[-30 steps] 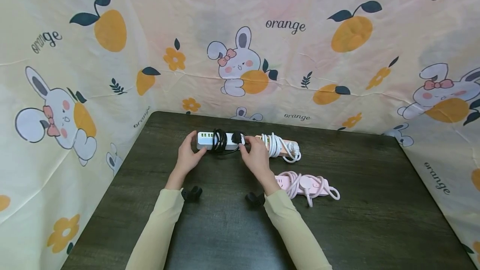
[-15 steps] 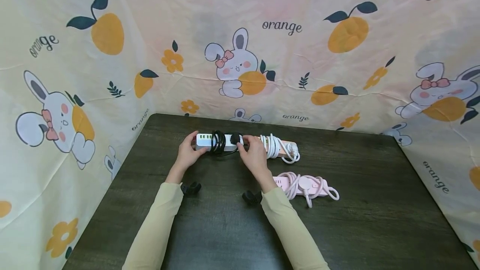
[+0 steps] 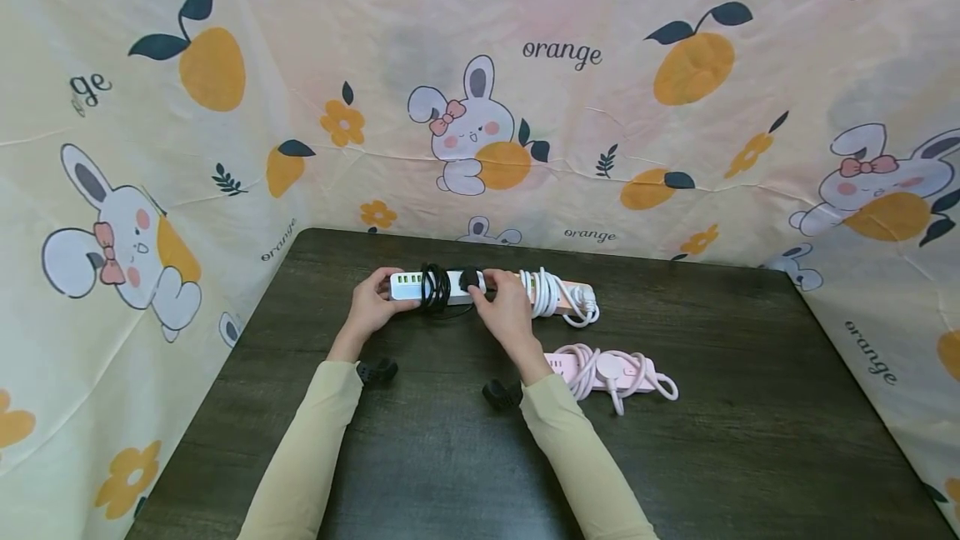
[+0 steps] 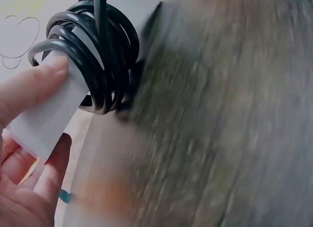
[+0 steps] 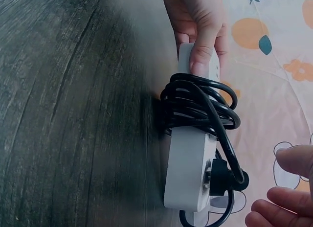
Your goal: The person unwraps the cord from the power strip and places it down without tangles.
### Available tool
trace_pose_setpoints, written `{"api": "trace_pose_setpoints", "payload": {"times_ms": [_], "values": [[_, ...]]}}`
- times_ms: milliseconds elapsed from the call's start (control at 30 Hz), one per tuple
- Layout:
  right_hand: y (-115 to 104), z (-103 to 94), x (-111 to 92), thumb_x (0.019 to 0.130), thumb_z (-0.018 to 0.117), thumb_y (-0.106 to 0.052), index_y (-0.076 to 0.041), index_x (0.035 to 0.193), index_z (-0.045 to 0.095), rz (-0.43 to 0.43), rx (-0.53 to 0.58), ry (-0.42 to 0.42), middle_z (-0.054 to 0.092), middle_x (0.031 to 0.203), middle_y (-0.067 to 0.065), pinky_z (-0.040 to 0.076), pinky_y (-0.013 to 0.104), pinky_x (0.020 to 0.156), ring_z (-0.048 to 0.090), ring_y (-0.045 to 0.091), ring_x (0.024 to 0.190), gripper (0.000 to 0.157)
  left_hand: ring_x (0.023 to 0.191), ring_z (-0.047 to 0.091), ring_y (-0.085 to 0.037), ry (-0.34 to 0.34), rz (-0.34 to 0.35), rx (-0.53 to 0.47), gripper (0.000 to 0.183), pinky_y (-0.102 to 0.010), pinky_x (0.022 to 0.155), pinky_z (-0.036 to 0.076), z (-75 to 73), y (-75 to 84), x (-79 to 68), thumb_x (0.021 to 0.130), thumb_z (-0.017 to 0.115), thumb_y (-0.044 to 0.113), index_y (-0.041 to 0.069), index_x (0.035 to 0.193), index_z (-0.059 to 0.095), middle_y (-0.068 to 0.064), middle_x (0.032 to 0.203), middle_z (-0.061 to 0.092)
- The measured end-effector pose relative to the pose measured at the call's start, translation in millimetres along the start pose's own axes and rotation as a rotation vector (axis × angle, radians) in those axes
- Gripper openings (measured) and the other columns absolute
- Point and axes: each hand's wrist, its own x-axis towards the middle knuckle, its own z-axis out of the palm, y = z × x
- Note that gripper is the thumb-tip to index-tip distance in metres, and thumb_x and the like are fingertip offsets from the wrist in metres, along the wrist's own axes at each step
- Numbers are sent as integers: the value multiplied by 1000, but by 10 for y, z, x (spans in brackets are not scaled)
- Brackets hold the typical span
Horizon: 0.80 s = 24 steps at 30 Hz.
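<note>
A white power strip lies near the table's back edge, its black cord coiled round the middle. My left hand grips its left end. In the left wrist view the thumb presses one face, with the fingers on the other side. A black plug sits at the strip's right end, prongs against the socket face. Beside that end is my right hand. In the right wrist view its fingers are spread apart from the strip and plug, holding nothing.
Right of the right hand lies an orange-pink power strip wrapped in white cord. Nearer, by the right wrist, is a pink power strip with pink cord. A patterned cloth hangs behind the dark table.
My left thumb has slid further along the white power strip's front, and the left forearm has shifted slightly left. The right hand stays by the strip's right end. The head view has shifted slightly.
</note>
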Motion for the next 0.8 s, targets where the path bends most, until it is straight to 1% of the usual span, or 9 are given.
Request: {"api": "trace_pose_setpoints", "payload": {"times_ms": [167, 267, 433, 533, 700, 800], "values": [[-6, -10, -13, 85, 70, -20, 3, 107, 65, -6, -12, 3, 65, 99, 18, 50, 41, 80, 61, 28, 91, 33, 102, 57, -25, 14, -41, -141, 57, -23, 77, 51, 24, -32, -37, 71, 77, -5, 1, 121, 52, -19, 117, 56], [-2, -24, -21, 84, 70, -20, 3, 107, 65, -11, -9, 8, 65, 98, 18, 50, 41, 78, 60, 28, 90, 33, 101, 56, -20, 18, -53, -205, 58, -17, 74, 50, 35, -44, -60, 70, 76, -9, -1, 122, 51, -19, 119, 55], [5, -42, -51, 84, 70, -19, 4, 107, 65, -32, -1, 28, 65, 96, 17, 49, 41, 76, 60, 28, 87, 33, 101, 56, -18, 18, -70, -235, 60, -16, 73, 50, 35, -32, -135, 69, 76, -10, 0, 124, 51, -18, 121, 55], [-1, -46, -77, 84, 70, -19, 3, 107, 65, -43, -3, 31, 65, 97, 16, 49, 41, 77, 60, 28, 88, 33, 101, 56, -17, 22, -62, -234, 60, -16, 75, 49, 29, -12, -198, 70, 76, -9, 0, 124, 51, -18, 121, 55], [-34, -68, -123, 83, 71, -19, 3, 106, 65, -70, 12, 47, 65, 95, 17, 49, 41, 76, 60, 28, 87, 32, 94, 58, -9, 51, -59, -266, 60, -16, 72, 51, 18, 22, -309, 69, 76, -10, 0, 123, 52, -16, 117, 56], [-63, -101, -143, 83, 71, -19, 3, 106, 65, -91, 11, 65, 65, 94, 17, 49, 41, 75, 60, 28, 86, 32, 91, 58, -7, 67, -55, -288, 60, -17, 70, 52, 11, 54, -367, 68, 76, -11, 1, 122, 52, -13, 113, 57]]}}
